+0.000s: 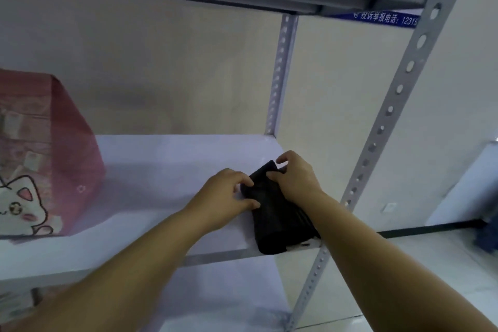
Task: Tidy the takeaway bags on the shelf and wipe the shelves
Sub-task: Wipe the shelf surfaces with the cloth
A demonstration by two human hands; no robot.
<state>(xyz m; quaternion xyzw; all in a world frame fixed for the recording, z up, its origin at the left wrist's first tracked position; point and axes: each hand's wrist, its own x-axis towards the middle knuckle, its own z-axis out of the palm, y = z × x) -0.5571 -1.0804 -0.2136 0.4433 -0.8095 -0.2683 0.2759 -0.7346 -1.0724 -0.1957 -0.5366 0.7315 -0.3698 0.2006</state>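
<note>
Both hands on the cloth (272, 213), black and folded, lying at the right end of the shelf (161, 159), its near end hanging just over the front lip beside the post (390, 116). My left hand (223, 197) pinches the cloth's left edge, fingers curled in. My right hand (293, 178) grips the far end, thumb and fingertips closed on the fold. The pink bag (48, 143) with the cat stands upright at the shelf's left end, well apart from the cloth.
</note>
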